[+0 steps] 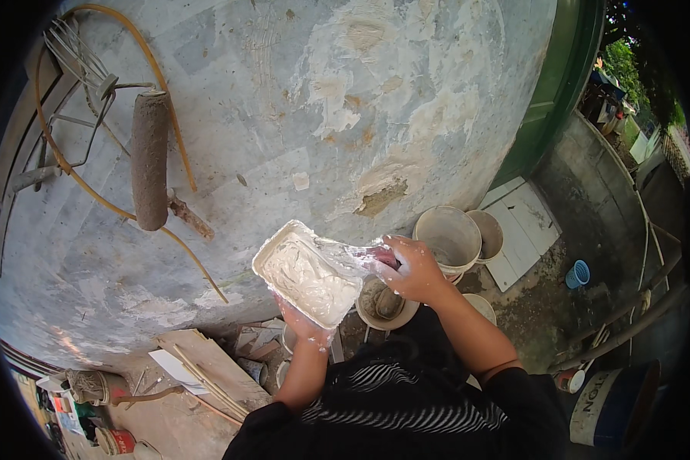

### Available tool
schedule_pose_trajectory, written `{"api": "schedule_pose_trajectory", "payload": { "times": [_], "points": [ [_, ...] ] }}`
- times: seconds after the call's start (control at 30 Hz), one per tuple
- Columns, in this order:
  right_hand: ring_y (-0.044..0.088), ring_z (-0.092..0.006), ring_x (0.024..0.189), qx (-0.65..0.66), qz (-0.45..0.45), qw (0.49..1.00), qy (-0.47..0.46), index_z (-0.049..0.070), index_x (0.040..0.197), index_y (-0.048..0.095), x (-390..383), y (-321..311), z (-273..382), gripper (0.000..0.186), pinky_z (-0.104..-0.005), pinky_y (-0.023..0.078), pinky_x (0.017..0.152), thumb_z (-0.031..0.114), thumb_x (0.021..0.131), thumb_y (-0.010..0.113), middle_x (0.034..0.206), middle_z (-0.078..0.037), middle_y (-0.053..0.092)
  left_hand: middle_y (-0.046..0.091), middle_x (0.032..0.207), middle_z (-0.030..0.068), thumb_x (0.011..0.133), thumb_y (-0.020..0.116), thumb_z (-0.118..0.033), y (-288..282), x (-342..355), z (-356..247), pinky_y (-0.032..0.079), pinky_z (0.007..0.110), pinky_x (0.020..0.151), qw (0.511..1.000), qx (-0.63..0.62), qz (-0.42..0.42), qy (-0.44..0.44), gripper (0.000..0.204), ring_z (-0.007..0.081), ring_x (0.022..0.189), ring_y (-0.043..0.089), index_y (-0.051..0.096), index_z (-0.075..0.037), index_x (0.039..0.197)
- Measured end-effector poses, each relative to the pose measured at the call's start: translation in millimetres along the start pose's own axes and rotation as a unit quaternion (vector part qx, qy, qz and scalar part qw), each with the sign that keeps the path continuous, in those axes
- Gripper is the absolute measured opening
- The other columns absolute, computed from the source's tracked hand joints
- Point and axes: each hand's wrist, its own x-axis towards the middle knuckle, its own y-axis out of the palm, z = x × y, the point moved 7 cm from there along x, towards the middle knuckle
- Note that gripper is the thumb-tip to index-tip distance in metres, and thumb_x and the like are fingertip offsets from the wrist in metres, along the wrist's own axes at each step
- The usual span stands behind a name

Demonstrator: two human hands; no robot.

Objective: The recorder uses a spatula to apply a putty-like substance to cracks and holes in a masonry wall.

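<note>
My left hand (pixel 305 322) is closed around the underside of a rectangular tub (pixel 270 264), its rim and sides smeared white. Thick off-white filler paste (pixel 308 272) lies inside in uneven ridges. In my right hand (pixel 415 270), the fingers wrap the dark reddish handle of a putty knife (pixel 353 257). Its blade is coated with paste and reaches over the tub's right edge. White smears mark both hands. Before me stands a grey wall (pixel 230 92) with pale filled patches and a rough broken spot (pixel 383 198).
A paint roller (pixel 150 161) and a yellow hose (pixel 178 142) hang at the upper left. Buckets (pixel 446 234) stand at the wall's foot on the right, near white panels (pixel 517 230). Boards (pixel 207 368) lie lower left. A blue basket (pixel 578 274) and a drum (pixel 615 402) are farther right.
</note>
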Motion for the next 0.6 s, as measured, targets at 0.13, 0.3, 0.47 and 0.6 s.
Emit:
{"api": "schedule_pose_trajectory", "payload": {
  "times": [0.13, 0.3, 0.47, 0.6],
  "points": [
    [0.062, -0.0332, 0.088, -0.051, 0.016, 0.994, -0.095, -0.001, 0.1, 0.063, 12.8, 8.1, 18.2, 0.034, -0.04, 0.05, 0.077, 0.015, 0.07, 0.07, 0.093, -0.019, 0.064, 0.043, 0.135, 0.0112, 0.092, 0.031, -0.051, -3.1, -2.8, 3.8, 0.038, 0.05, 0.1, 1.0, 0.005, -0.011, -0.004, 0.059, 0.0335, 0.12, 0.045, 0.036, -0.011, 0.136],
    [0.062, -0.031, 0.093, -0.082, 0.081, 0.975, -0.19, 0.003, 0.098, 0.064, 11.1, 30.6, 21.8, 0.029, -0.0391, 0.05, 0.084, 0.01, 0.07, 0.067, 0.097, -0.013, 0.066, 0.044, 0.133, 0.0118, 0.093, 0.03, -0.05, -11.7, -3.9, 4.9, 0.04, 0.048, 0.098, 0.999, -0.016, -0.041, -0.012, 0.058, 0.0324, 0.117, 0.047, 0.038, -0.011, 0.135],
    [0.061, -0.0325, 0.093, -0.078, 0.124, 0.975, -0.167, 0.004, 0.105, 0.061, 6.0, 36.2, 22.0, 0.033, -0.0405, 0.049, 0.086, 0.012, 0.073, 0.065, 0.098, -0.012, 0.066, 0.043, 0.134, 0.012, 0.093, 0.03, -0.051, -17.9, -4.3, -0.9, 0.039, 0.049, 0.099, 0.999, -0.01, -0.03, 0.011, 0.059, 0.0331, 0.118, 0.046, 0.037, -0.011, 0.135],
    [0.061, -0.0332, 0.092, -0.08, 0.18, 0.974, -0.108, 0.004, 0.11, 0.059, -0.4, 41.6, 13.8, 0.037, -0.0403, 0.048, 0.087, 0.012, 0.074, 0.064, 0.099, -0.016, 0.064, 0.037, 0.141, 0.0098, 0.09, 0.024, -0.061, -31.6, 0.7, -15.1, 0.032, 0.05, 0.104, 0.992, 0.089, -0.078, 0.035, 0.068, 0.0339, 0.124, 0.04, 0.03, -0.015, 0.14]
  ]
}}
